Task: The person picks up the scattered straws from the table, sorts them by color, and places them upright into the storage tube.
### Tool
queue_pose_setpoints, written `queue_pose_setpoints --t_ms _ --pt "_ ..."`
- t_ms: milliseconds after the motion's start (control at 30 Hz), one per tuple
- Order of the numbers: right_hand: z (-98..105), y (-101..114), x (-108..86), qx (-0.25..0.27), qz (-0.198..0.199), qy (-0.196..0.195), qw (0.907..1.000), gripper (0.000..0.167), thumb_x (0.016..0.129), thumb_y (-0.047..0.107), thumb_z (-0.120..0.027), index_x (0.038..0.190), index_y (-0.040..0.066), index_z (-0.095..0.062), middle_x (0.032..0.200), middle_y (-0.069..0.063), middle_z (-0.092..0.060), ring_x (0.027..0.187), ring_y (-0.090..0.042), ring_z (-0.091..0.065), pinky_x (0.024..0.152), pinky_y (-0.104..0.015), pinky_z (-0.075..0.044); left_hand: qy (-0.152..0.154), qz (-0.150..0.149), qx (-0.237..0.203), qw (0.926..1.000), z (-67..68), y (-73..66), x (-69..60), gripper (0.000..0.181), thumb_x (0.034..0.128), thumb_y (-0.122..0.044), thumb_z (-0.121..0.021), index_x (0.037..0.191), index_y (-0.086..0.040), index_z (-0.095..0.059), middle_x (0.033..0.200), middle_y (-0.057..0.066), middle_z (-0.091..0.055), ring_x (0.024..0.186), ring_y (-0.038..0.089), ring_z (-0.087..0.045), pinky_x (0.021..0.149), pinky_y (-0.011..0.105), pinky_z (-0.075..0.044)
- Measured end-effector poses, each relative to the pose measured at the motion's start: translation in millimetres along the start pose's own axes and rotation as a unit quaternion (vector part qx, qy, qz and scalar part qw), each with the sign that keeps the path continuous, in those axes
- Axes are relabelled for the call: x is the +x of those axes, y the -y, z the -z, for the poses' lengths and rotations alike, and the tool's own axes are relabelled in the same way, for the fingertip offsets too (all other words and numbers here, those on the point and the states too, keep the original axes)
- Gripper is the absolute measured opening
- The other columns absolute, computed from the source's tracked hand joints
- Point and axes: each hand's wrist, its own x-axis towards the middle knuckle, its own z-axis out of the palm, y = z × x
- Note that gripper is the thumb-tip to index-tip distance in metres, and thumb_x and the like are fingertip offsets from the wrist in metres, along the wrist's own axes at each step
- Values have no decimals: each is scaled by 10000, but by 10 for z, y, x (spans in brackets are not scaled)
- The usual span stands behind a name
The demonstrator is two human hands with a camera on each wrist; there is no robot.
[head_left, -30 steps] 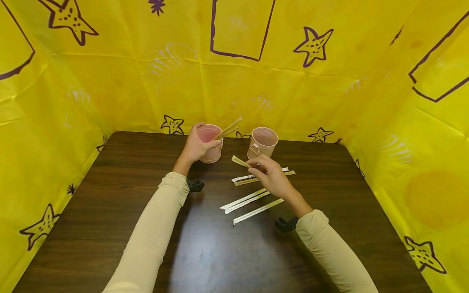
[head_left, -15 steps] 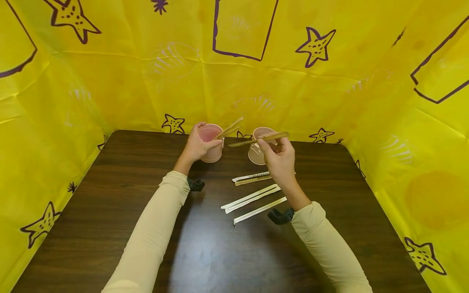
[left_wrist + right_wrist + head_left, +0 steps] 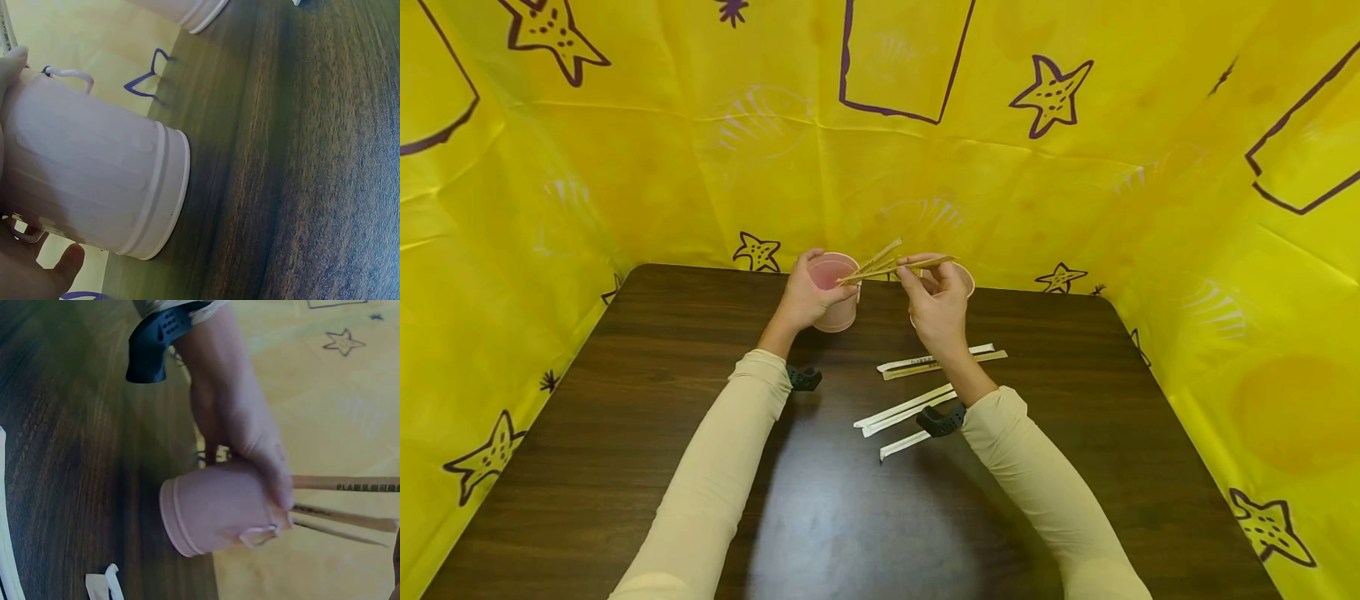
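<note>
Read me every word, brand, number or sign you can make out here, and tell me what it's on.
"PLA", then characters too blurred to read: on the top tan straw by the pink cup, right wrist view.
Too small to read: dark print on the middle tan straw.
Too small to read: print on the rearmost white straw.
Yellow backdrop: drawings, no words seen.

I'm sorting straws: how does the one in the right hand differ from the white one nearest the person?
The held straw is tan; the nearest straw is white. The right hand pinches the held straw above the table; the nearest straw lies on it. Both are slim.
</note>
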Motion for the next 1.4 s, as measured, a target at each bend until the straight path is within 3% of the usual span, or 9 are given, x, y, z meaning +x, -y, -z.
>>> queue_pose_setpoints --t_ms 133,367,767,1067,1267,1400 --pt "-93 -91 41 -48 -435 90 9990 235 963 9 -667 1149 -95 -568 1042 5 -687 433 -22 -422 421 -162 -366 -14 -2 -50 10000 -4 6 15 1009 767 -289 -906 1543 -82 -296 1518 192 -434 1350 344 -485 1181 481 -385" --pt "-166 -283 133 -349 -913 127 9951 256 980 99 -677 1158 -57 -583 1131 -194 -658 407 -39 -405 415 -171 -365 26 -11 -94 10000 1 -1 19 1010 770 -333 -902 1542 -85 -298 1509 186 -431 1337 341 -494 1164 496 -404" --pt "-289 -499 300 -506 -1806 36 9822 231 971 101 -694 1161 -4 -618 963 27 -627 477 -36 -457 449 -161 -380 -28 -107 -71 9999 6 -5 22 990 781 -290 -902 1533 -66 -300 1514 195 -429 1354 339 -483 1182 480 -385" --pt "-361 -540 296 -643 -1993 35 9778 223 961 93 -705 1153 1 -639 972 -6 -674 520 -56 -449 452 -159 -381 -2 -68 -60 10000 5 -1 22 985 787 -289 -897 1534 -65 -295 1515 191 -432 1358 337 -483 1184 481 -385" --pt "-349 -518 261 -513 -2107 153 9761 285 972 105 -693 1223 -5 -615 1088 -72 -685 502 -52 -442 457 -162 -383 -27 -54 -74 10000 9 4 18 991 784 -278 -898 1538 -64 -291 1517 197 -429 1359 340 -484 1185 473 -383" --pt "-265 -488 214 -690 -2185 346 9728 350 979 130 -689 1294 13 -589 1187 -139 -665 485 -55 -454 460 -166 -398 16 -42 -102 9999 10 -1 9 1009 781 -287 -899 1546 -55 -284 1532 200 -417 1379 343 -469 1194 477 -367"
